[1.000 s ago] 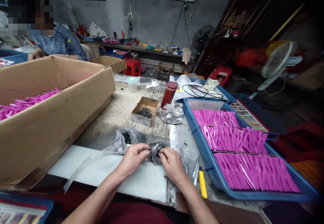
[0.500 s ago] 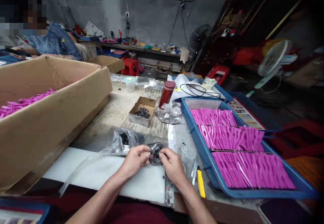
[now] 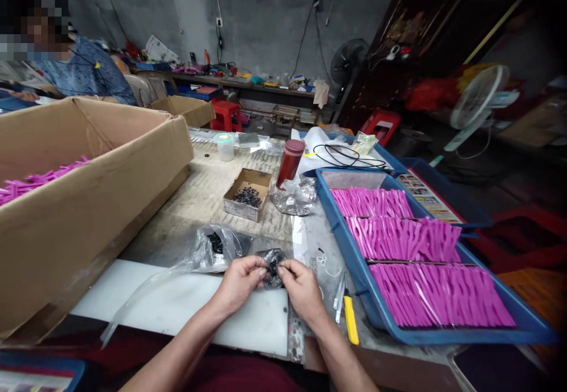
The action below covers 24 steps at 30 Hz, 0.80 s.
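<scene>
My left hand point(image 3: 240, 284) and my right hand point(image 3: 302, 289) meet over the near edge of the table, both pinched shut on a small clear plastic bag of tiny black parts point(image 3: 271, 265). The bag sits between my fingertips above a white board point(image 3: 186, 306). A larger clear plastic bag point(image 3: 212, 247) with more black parts lies just left of my hands, its loose tail trailing toward the near left. A small cardboard box of black parts point(image 3: 246, 194) stands further back in the middle of the table.
A big cardboard carton point(image 3: 93, 203) holding pink pieces fills the left. A blue tray point(image 3: 354, 250) with rows of pink pieces lies at the right. A yellow-handled tool point(image 3: 351, 320), a dark red bottle point(image 3: 290, 163) and crumpled foil bag point(image 3: 296, 198) are nearby. Another person point(image 3: 84, 70) sits at the far left.
My hands stay pinched on the small bag with only slight finger movement. The view has shifted a little, so everything sits slightly lower and to the left.
</scene>
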Motion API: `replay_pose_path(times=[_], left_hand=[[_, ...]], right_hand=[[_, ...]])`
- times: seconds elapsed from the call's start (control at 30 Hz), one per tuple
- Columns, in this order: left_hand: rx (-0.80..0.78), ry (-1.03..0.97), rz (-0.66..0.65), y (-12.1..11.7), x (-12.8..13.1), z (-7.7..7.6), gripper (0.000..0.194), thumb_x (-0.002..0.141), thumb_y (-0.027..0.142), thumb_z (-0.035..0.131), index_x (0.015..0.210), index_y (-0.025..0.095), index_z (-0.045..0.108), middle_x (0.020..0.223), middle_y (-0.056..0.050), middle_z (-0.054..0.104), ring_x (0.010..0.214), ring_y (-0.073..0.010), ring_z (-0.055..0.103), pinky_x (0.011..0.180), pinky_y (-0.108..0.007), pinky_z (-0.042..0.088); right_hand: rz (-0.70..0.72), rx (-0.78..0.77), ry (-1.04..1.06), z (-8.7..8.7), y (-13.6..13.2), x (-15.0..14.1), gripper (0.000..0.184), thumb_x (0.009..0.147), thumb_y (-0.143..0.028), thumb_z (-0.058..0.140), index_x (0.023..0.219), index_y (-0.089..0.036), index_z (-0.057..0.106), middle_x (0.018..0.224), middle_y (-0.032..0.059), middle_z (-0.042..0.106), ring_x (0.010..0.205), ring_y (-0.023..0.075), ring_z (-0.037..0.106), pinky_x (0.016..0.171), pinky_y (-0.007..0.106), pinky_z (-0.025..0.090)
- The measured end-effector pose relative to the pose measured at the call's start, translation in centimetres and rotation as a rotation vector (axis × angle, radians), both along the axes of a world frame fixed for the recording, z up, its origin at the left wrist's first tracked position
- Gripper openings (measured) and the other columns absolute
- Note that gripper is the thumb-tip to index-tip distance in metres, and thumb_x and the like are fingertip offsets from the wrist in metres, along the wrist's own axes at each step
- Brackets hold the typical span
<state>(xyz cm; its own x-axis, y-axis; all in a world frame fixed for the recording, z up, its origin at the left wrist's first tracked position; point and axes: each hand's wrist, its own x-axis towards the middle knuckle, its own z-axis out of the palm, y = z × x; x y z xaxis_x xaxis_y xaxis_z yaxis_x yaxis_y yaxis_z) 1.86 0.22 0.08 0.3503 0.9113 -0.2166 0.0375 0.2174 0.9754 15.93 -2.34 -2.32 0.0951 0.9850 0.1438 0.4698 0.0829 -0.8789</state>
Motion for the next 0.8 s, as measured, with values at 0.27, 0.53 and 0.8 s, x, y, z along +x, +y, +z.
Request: replay_pose_path(times=[0.27, 0.53, 0.8], left_hand=[[-0.055, -0.102, 0.007, -0.2, 0.2, 0.1, 0.011, 0.062, 0.022, 0.056, 0.066, 0.012, 0.053, 0.052, 0.003, 0.053, 0.045, -0.0059, 0.043, 0.047, -0.018, 0.034], [-0.143, -0.227, 0.027, -0.7, 0.6, -0.1, 0.016, 0.063, 0.024, 0.058, 0.071, 0.012, 0.052, 0.058, 0.001, 0.054, 0.047, -0.0047, 0.042, 0.044, -0.015, 0.030], [-0.171, -0.248, 0.054, -1.0, 0.8, 0.0, 0.018, 0.061, 0.024, 0.060, 0.071, 0.012, 0.052, 0.055, 0.003, 0.052, 0.045, -0.0045, 0.042, 0.042, -0.015, 0.029]], right_hand=[[-0.046, -0.005, 0.198, 1.3, -0.9, -0.7, 0.015, 0.071, -0.024, 0.045, 0.063, -0.015, 0.053, 0.055, -0.0017, 0.048, 0.053, 0.0107, 0.043, 0.049, 0.020, 0.035], [-0.059, -0.042, 0.342, 1.6, -1.6, -1.6, 0.014, 0.072, -0.025, 0.046, 0.064, -0.016, 0.053, 0.058, -0.0012, 0.053, 0.056, 0.0115, 0.047, 0.052, 0.021, 0.038], [-0.055, -0.027, 0.360, 1.1, -1.8, -1.8, 0.014, 0.073, -0.025, 0.045, 0.065, -0.016, 0.052, 0.058, -0.0009, 0.052, 0.059, 0.0123, 0.049, 0.055, 0.022, 0.040]])
